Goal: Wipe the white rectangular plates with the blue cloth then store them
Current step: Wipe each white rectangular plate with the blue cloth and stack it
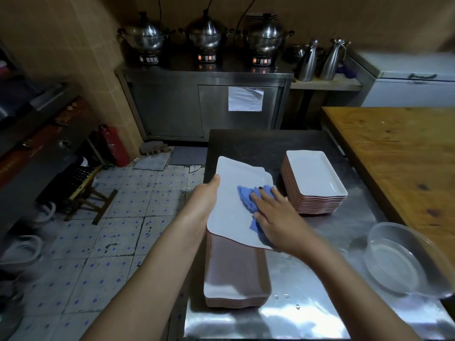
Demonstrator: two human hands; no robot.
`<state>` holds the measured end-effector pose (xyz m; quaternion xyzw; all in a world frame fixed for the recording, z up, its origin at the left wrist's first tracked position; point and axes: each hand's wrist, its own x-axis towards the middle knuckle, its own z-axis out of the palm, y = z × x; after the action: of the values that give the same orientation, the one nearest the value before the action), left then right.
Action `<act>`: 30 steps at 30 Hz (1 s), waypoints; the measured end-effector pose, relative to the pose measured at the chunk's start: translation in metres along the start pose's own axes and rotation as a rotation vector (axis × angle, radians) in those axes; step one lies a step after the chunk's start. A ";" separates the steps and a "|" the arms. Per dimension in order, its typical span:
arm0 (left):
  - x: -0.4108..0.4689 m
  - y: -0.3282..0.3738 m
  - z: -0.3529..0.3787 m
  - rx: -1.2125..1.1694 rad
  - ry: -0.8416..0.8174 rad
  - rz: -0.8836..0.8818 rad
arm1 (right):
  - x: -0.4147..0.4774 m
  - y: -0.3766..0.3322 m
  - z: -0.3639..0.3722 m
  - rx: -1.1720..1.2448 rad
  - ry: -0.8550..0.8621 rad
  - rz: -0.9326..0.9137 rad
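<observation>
A white rectangular plate [234, 185] is held tilted above the steel table, gripped on its left edge by my left hand [205, 200]. My right hand [275, 217] presses the blue cloth [248, 198] flat onto the plate's right half. Beneath the held plate lies a stack of plates [236, 274] with a reddish-brown underside showing. To the right, a second stack of white plates [315, 180] stands face up, apart from both hands.
A clear plastic bowl [403, 262] sits at the right on the steel table [307, 291]. A wooden table [398, 153] adjoins it on the right. A steel cabinet with pots [206, 35] stands behind. A stool [86, 190] and a fire extinguisher [115, 143] are on the tiled floor at left.
</observation>
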<state>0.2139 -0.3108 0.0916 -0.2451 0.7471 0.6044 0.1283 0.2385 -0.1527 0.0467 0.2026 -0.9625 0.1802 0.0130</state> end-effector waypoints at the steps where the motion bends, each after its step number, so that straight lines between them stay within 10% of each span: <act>1: 0.001 -0.001 0.000 -0.003 0.011 -0.009 | -0.005 -0.009 0.003 0.072 0.013 -0.006; 9: -0.015 -0.004 0.013 -0.048 -0.035 0.019 | 0.015 -0.002 -0.010 0.239 -0.005 0.359; 30: -0.009 -0.003 -0.001 -0.148 -0.008 0.065 | -0.007 -0.020 0.003 0.303 0.061 0.432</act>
<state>0.2232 -0.3103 0.0932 -0.2271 0.7073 0.6629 0.0933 0.2528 -0.1683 0.0503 -0.0135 -0.9446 0.3268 -0.0270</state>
